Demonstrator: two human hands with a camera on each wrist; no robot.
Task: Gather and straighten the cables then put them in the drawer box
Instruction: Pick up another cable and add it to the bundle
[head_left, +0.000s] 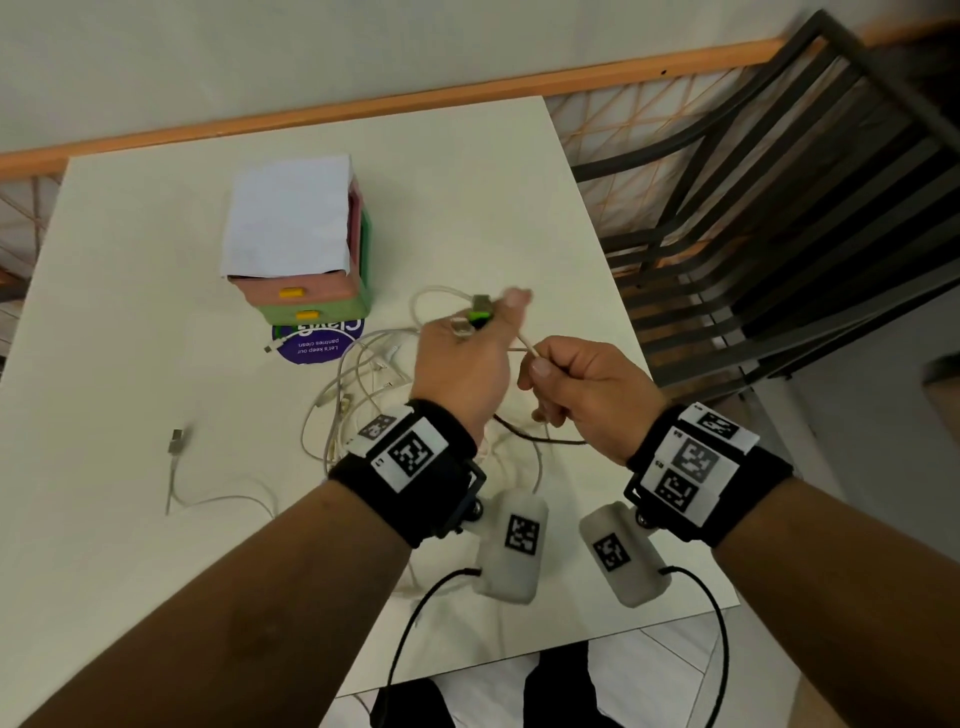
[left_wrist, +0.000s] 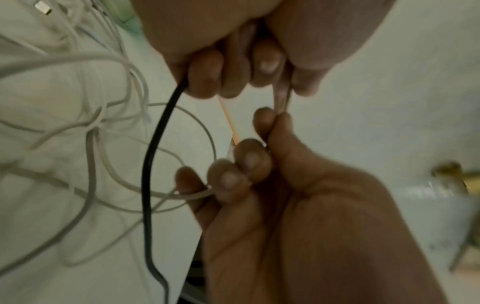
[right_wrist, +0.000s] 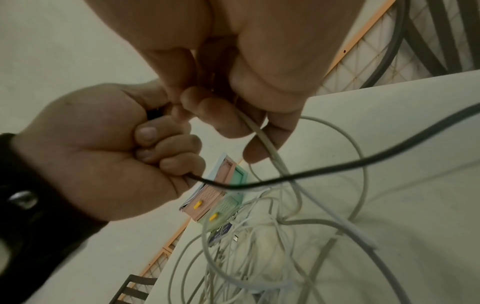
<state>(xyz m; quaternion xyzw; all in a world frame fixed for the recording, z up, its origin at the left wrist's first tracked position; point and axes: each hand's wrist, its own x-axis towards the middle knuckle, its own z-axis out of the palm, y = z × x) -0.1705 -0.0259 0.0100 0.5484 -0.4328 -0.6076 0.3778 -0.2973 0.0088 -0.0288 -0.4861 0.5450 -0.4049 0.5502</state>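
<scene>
My left hand (head_left: 480, 340) is raised above the table and grips a bundle of cable ends: a green-tipped plug (head_left: 480, 317), white plugs and a black cable (left_wrist: 155, 144) that hangs down from the fist. Just to its right, my right hand (head_left: 543, 361) pinches a white cable (head_left: 527, 347) stretched between the two hands. A tangle of white cables (head_left: 353, 400) lies on the table under my left wrist. One more white cable (head_left: 176, 467) lies apart at the left. The drawer box (head_left: 311, 291), pink over green with yellow handles, stands behind with both drawers closed.
White paper (head_left: 291, 218) covers the top of the box. A purple round sticker (head_left: 317, 345) lies in front of it. The white table (head_left: 130, 312) ends close to my body and at the right, where a dark slatted chair (head_left: 779, 208) stands.
</scene>
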